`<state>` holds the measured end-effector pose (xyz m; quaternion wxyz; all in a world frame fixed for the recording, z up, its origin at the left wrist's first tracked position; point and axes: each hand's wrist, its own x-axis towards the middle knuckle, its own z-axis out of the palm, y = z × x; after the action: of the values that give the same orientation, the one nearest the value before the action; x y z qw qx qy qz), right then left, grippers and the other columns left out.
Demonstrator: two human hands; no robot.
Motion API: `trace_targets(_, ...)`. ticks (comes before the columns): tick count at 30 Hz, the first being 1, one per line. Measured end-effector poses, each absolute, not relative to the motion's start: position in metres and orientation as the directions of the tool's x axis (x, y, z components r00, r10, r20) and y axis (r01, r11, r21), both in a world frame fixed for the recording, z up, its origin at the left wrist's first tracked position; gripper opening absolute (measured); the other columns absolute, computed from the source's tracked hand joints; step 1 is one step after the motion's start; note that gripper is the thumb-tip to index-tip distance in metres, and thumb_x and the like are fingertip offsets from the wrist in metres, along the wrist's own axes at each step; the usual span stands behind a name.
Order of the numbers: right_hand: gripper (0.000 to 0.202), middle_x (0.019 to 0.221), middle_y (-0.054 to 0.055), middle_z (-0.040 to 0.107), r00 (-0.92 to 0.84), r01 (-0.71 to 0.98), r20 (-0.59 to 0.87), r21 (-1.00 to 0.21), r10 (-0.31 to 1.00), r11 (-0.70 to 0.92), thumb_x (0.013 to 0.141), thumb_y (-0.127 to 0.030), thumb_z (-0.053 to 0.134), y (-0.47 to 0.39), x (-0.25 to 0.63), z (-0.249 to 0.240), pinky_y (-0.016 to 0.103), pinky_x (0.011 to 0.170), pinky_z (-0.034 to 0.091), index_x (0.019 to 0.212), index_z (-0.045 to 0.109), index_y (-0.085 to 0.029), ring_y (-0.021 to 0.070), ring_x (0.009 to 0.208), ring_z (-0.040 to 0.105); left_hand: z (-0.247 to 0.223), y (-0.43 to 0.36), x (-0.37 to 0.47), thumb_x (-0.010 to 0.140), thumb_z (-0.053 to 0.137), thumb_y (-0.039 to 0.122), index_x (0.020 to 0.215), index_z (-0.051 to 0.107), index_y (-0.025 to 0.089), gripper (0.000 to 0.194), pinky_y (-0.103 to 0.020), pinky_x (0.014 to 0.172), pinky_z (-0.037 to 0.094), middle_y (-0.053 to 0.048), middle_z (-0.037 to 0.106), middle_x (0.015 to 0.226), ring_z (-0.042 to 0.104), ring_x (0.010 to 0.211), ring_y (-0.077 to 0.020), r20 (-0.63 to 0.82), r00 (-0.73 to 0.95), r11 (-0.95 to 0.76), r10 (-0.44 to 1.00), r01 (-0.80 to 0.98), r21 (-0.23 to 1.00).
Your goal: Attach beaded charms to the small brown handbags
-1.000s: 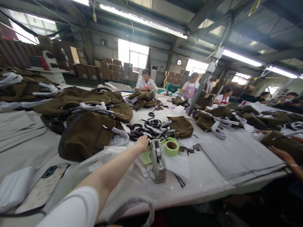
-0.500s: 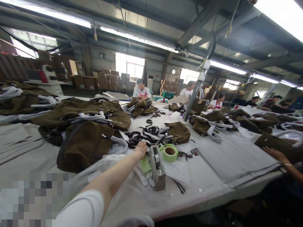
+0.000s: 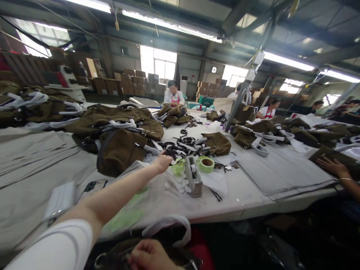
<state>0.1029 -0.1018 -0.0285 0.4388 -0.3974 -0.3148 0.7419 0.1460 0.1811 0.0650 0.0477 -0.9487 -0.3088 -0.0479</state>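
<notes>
My left arm stretches across the table, and my left hand (image 3: 162, 163) is closed at the near edge of a pile of black straps (image 3: 185, 144). A coiled black strap (image 3: 170, 154) shows at its fingertips. Low in the view, my right hand (image 3: 153, 255) has its fingers pinched together at a dark olive bag (image 3: 116, 255) below the table edge. The small part between those fingers is hard to make out. The bag's handle (image 3: 168, 221), wrapped in white, arches up behind that hand. A grey tape dispenser (image 3: 194, 178) and a green tape roll (image 3: 206, 164) stand right of my left hand.
Olive bags (image 3: 123, 152) with wrapped handles are heaped to the left, and another bag (image 3: 216, 143) lies beyond the dispenser. A phone (image 3: 94, 185) rests near my forearm. A metal post (image 3: 237, 105) rises from the table. A co-worker's hand (image 3: 333, 167) touches a bag at right.
My left hand has drawn slightly back from the strap pile, a coiled strap now at its fingers. The view has tilted down, bringing my right hand and the bag below the table into sight.
</notes>
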Motion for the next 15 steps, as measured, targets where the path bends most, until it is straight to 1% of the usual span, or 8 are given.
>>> trace_targets(1,0.05,0.045,-0.005,0.051,-0.288,-0.419,-0.327,-0.802,0.9,-0.425,0.062,-0.062,0.075,-0.103,0.101,-0.026,0.022,0.037,0.015,0.069,0.06,-0.015,0.0049,0.033,0.029,0.07,0.175,0.134,0.078,0.059,0.011,0.088,0.068,0.016,0.015,-0.051,0.112,0.023,-0.011,0.073,0.084,0.068,0.088,-0.0246,0.124,0.808,-0.81,0.575,0.584,-0.054)
trace_targets(3,0.045,0.046,-0.005,0.052,-0.274,-0.435,-0.332,-0.794,0.903,-0.424,0.066,-0.057,0.074,-0.107,0.099,-0.02,0.022,0.038,0.012,0.072,0.061,-0.014,0.0041,0.033,0.027,0.08,0.16,0.11,0.078,0.059,0.014,0.084,0.067,0.017,0.011,-0.05,0.113,0.022,-0.009,0.073,0.081,0.068,0.087,-0.0243,0.147,0.81,-0.815,0.568,0.578,-0.037)
trace_targets(6,0.039,0.047,-0.006,0.053,-0.255,-0.422,-0.332,-0.807,0.908,-0.414,0.072,-0.051,0.072,-0.114,0.095,-0.011,0.021,0.039,0.012,0.074,0.059,-0.014,0.0034,0.033,0.026,0.097,0.136,0.075,0.083,0.056,0.02,0.093,0.065,0.017,0.014,-0.047,0.114,0.022,-0.009,0.073,0.092,0.066,0.095,-0.0239,0.22,0.787,-0.807,0.576,0.59,0.002)
trace_targets(8,0.037,0.048,-0.006,0.053,-0.247,-0.412,-0.336,-0.812,0.909,-0.413,0.072,-0.049,0.072,-0.119,0.094,-0.005,0.021,0.039,0.011,0.074,0.058,-0.015,0.0033,0.034,0.026,0.11,0.12,0.051,0.086,0.053,0.024,0.099,0.062,0.017,0.017,-0.047,0.115,0.021,-0.008,0.072,0.099,0.066,0.097,-0.0232,0.288,0.753,-0.795,0.591,0.605,0.049)
trace_targets(11,0.035,0.049,-0.006,0.054,-0.241,-0.402,-0.337,-0.819,0.91,-0.409,0.072,-0.047,0.072,-0.126,0.092,0.002,0.022,0.039,0.01,0.075,0.059,-0.015,0.0033,0.035,0.026,0.126,0.099,0.013,0.087,0.053,0.028,0.098,0.06,0.018,0.016,-0.048,0.116,0.021,-0.007,0.072,0.1,0.066,0.095,-0.0222,0.425,0.708,-0.809,0.565,0.576,0.116)
trace_targets(13,0.035,0.05,-0.005,0.054,-0.24,-0.39,-0.325,-0.83,0.915,-0.398,0.072,-0.047,0.072,-0.131,0.09,0.006,0.023,0.04,0.011,0.076,0.06,-0.014,0.0033,0.036,0.027,0.133,0.085,-0.013,0.087,0.054,0.029,0.096,0.06,0.018,0.015,-0.048,0.116,0.022,-0.006,0.071,0.1,0.066,0.096,-0.0224,0.485,0.702,-0.834,0.522,0.539,0.118)
trace_targets(15,0.035,0.051,-0.006,0.054,-0.246,-0.384,-0.311,-0.838,0.918,-0.387,0.073,-0.047,0.072,-0.135,0.087,0.007,0.023,0.039,0.011,0.076,0.06,-0.015,0.0032,0.036,0.028,0.137,0.07,-0.035,0.087,0.054,0.029,0.096,0.06,0.018,0.015,-0.049,0.116,0.022,-0.006,0.071,0.102,0.066,0.097,-0.0225,0.478,0.722,-0.848,0.5,0.519,0.103)
